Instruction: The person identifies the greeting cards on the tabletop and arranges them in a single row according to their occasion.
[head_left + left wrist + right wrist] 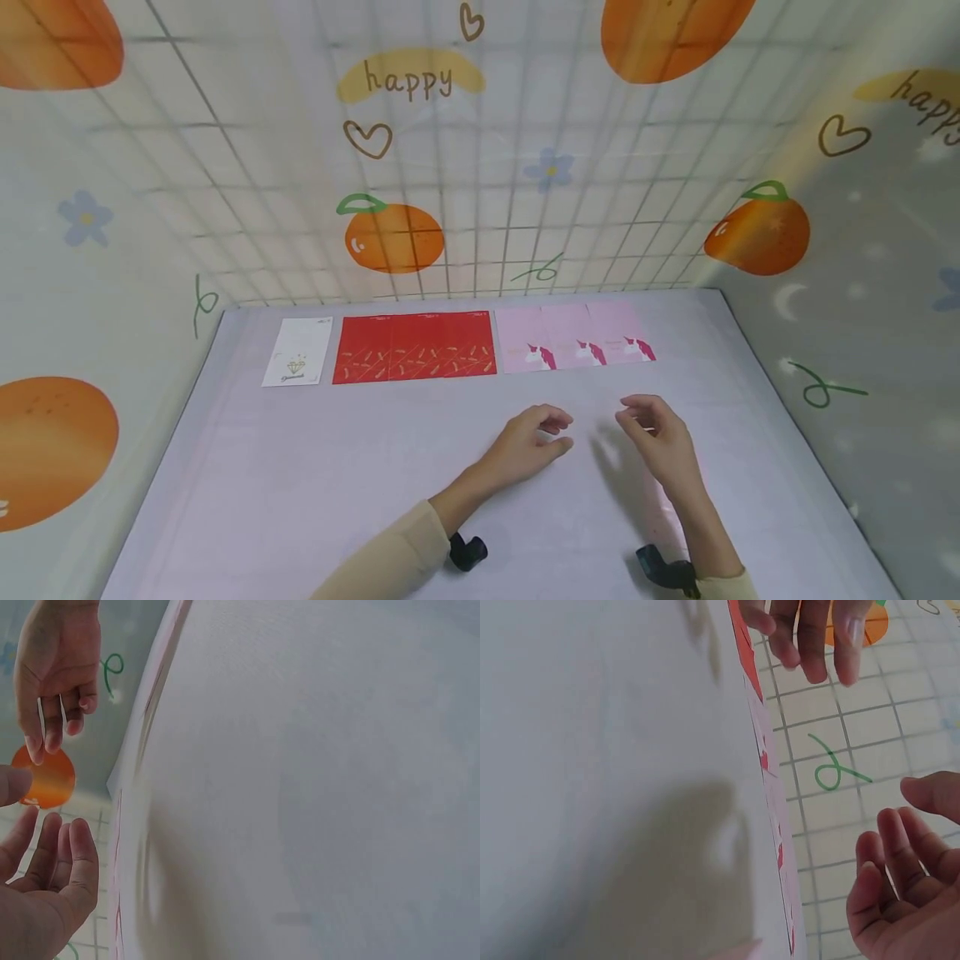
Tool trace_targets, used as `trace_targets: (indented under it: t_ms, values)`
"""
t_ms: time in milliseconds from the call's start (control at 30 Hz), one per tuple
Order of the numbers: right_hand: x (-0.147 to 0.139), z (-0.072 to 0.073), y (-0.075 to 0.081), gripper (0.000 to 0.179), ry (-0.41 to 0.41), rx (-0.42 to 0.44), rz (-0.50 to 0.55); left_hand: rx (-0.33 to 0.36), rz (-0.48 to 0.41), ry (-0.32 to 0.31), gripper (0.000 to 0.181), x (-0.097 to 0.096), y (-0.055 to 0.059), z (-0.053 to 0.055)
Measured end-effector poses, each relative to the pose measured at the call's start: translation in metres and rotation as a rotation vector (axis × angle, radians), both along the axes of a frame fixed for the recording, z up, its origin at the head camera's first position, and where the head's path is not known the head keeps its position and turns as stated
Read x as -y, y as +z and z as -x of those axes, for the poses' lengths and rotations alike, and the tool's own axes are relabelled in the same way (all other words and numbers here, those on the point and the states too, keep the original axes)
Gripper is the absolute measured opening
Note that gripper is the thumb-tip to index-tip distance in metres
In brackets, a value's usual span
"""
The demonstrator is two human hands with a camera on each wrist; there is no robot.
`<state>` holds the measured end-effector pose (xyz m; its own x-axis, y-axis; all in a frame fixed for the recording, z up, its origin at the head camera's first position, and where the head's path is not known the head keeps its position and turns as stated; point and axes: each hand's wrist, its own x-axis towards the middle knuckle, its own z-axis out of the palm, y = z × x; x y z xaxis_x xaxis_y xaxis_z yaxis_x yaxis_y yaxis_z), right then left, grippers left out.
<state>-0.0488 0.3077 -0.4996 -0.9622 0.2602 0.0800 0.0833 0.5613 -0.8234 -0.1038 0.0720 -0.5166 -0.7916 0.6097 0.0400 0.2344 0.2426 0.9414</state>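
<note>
My left hand point(528, 446) hovers over the middle of the table, fingers loosely bent and nothing between them. To its right my right hand point(660, 437) is raised above the table, casting a shadow, and it also holds nothing. Both hands face each other with a gap between. Beyond them lies a row of pink cards point(566, 325), each with a unicorn head. Red cards point(416, 346) with gold marks lie to the left of these. Under my right forearm lies a pink piece point(666, 521), partly hidden.
A white card point(297, 352) with a gold diamond drawing lies at the left end of the row. The pale table point(300, 475) meets a printed curtain point(480, 183) with oranges and a grid at the back and sides. Black wrist cameras point(468, 552) hang by both forearms.
</note>
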Motion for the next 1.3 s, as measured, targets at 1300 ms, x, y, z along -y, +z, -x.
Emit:
trace_targets:
  t_ms: [1300]
  values:
    - [-0.103, -0.029, -0.016, 0.058, 0.018, 0.353, -0.103, -0.122, 0.255, -0.117, 0.029, -0.115, -0.022, 0.014]
